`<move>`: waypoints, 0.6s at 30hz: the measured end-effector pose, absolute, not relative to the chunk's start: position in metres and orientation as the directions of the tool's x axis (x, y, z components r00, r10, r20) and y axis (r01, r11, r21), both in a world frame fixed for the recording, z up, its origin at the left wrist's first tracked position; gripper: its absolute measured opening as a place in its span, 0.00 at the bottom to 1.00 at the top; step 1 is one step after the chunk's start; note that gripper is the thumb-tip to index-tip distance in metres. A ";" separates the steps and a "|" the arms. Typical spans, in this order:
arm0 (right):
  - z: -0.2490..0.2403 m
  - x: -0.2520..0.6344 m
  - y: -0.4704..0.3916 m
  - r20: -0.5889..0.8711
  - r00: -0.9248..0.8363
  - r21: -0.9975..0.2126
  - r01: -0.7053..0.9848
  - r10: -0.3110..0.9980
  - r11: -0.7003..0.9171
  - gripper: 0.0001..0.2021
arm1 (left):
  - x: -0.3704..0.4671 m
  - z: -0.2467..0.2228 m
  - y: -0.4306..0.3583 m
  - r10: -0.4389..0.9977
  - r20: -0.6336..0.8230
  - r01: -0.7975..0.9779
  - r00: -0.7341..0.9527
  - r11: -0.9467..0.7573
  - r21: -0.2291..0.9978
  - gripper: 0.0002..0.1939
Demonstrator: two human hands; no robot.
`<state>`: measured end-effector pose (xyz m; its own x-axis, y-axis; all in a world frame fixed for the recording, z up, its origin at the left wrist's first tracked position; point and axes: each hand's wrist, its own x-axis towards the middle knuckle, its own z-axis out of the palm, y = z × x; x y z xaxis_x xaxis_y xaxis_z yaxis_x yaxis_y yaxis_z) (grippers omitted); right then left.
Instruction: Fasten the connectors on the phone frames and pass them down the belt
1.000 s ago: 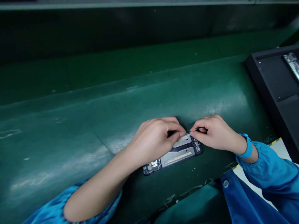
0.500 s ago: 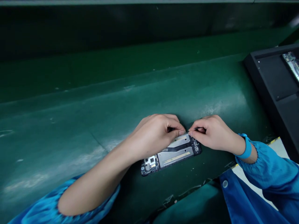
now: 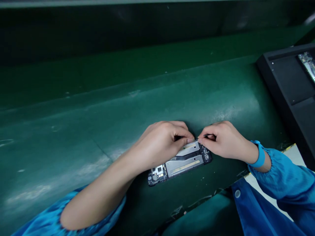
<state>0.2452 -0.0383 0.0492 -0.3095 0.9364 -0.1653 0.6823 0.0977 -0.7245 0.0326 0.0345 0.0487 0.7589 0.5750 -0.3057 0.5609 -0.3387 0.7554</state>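
An opened phone body (image 3: 185,163) lies slantwise on the green mat, its silver frame, dark ribbon cable and circuit boards exposed. Across its far left part reaches my left hand (image 3: 167,141), thumb and forefinger pinched at the far long edge. What those fingertips hold, if anything, I cannot make out. My right hand (image 3: 220,139) pinches at the far right corner of the phone. A small dark piece sticks out between its thumb and forefinger; its kind is too small to tell. The two sets of fingertips are almost touching.
A black tray (image 3: 278,78) stands at the right, with another phone part (image 3: 307,64) in it. White sheet edges (image 3: 294,155) show beside my right sleeve. The green mat (image 3: 98,121) covers the bench, and its front edge (image 3: 201,198) runs close to my body.
Hardly anything differs. Both hands stay pinched at the phone's far edge, and the view has shifted very slightly.
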 end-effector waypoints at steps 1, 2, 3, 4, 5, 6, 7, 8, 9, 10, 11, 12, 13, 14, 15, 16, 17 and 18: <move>0.049 0.245 -0.038 -0.164 -0.309 -0.726 0.681 0.937 0.097 0.07 | 0.033 0.049 0.035 0.575 -0.309 0.562 0.757 -0.334 0.757 0.14; 0.049 0.245 -0.038 -0.164 -0.308 -0.727 0.680 0.937 0.096 0.08 | 0.033 0.049 0.035 0.575 -0.312 0.562 0.757 -0.328 0.760 0.14; 0.049 0.245 -0.038 -0.167 -0.307 -0.726 0.681 0.937 0.094 0.08 | 0.034 0.049 0.036 0.574 -0.315 0.562 0.756 -0.322 0.762 0.14; 0.050 0.245 -0.038 -0.171 -0.306 -0.725 0.683 0.937 0.091 0.08 | 0.035 0.049 0.036 0.573 -0.317 0.562 0.756 -0.318 0.764 0.14; 0.050 0.245 -0.037 -0.174 -0.306 -0.724 0.684 0.936 0.089 0.08 | 0.035 0.049 0.037 0.573 -0.320 0.563 0.755 -0.314 0.765 0.14; 0.050 0.245 -0.037 -0.176 -0.306 -0.723 0.685 0.936 0.088 0.08 | 0.036 0.049 0.038 0.572 -0.325 0.565 0.754 -0.310 0.765 0.14; 0.051 0.245 -0.037 -0.177 -0.306 -0.723 0.685 0.935 0.087 0.08 | 0.037 0.049 0.039 0.570 -0.327 0.565 0.754 -0.308 0.765 0.14; 0.051 0.245 -0.037 -0.178 -0.306 -0.723 0.685 0.935 0.086 0.08 | 0.038 0.049 0.040 0.567 -0.331 0.566 0.754 -0.307 0.765 0.14; 0.051 0.245 -0.037 -0.180 -0.305 -0.724 0.685 0.935 0.085 0.08 | 0.039 0.050 0.040 0.564 -0.337 0.570 0.754 -0.306 0.763 0.13; 0.052 0.245 -0.037 -0.180 -0.303 -0.724 0.685 0.936 0.082 0.08 | 0.040 0.050 0.041 0.561 -0.345 0.575 0.753 -0.304 0.760 0.13; 0.052 0.245 -0.037 -0.183 -0.301 -0.724 0.685 0.936 0.079 0.08 | 0.041 0.050 0.042 0.557 -0.352 0.579 0.752 -0.304 0.757 0.13; 0.051 0.244 -0.037 -0.186 -0.299 -0.724 0.685 0.936 0.075 0.08 | 0.043 0.051 0.042 0.552 -0.357 0.581 0.754 -0.304 0.755 0.13; 0.051 0.244 -0.037 -0.190 -0.297 -0.725 0.685 0.936 0.070 0.08 | 0.044 0.051 0.043 0.547 -0.359 0.578 0.756 -0.303 0.757 0.13; 0.051 0.244 -0.037 -0.194 -0.295 -0.726 0.685 0.935 0.065 0.08 | 0.044 0.051 0.043 0.542 -0.358 0.574 0.760 -0.301 0.762 0.13; 0.050 0.245 -0.037 -0.197 -0.296 -0.728 0.682 0.935 0.063 0.08 | 0.045 0.051 0.043 0.538 -0.355 0.567 0.765 -0.299 0.768 0.13; 0.050 0.245 -0.038 -0.196 -0.297 -0.732 0.679 0.935 0.062 0.08 | 0.045 0.051 0.044 0.536 -0.352 0.561 0.768 -0.295 0.773 0.13; 0.049 0.245 -0.038 -0.191 -0.300 -0.736 0.674 0.935 0.066 0.08 | 0.045 0.051 0.044 0.535 -0.351 0.558 0.768 -0.292 0.777 0.13; 0.048 0.246 -0.039 -0.180 -0.302 -0.740 0.669 0.936 0.074 0.08 | 0.044 0.051 0.044 0.536 -0.352 0.558 0.768 -0.288 0.778 0.13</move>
<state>0.2459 -0.0387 0.0483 -0.3021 0.9362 -0.1797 0.6688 0.0738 -0.7398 0.0441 0.0437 0.0515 0.7677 0.5357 -0.3518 0.5577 -0.2881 0.7784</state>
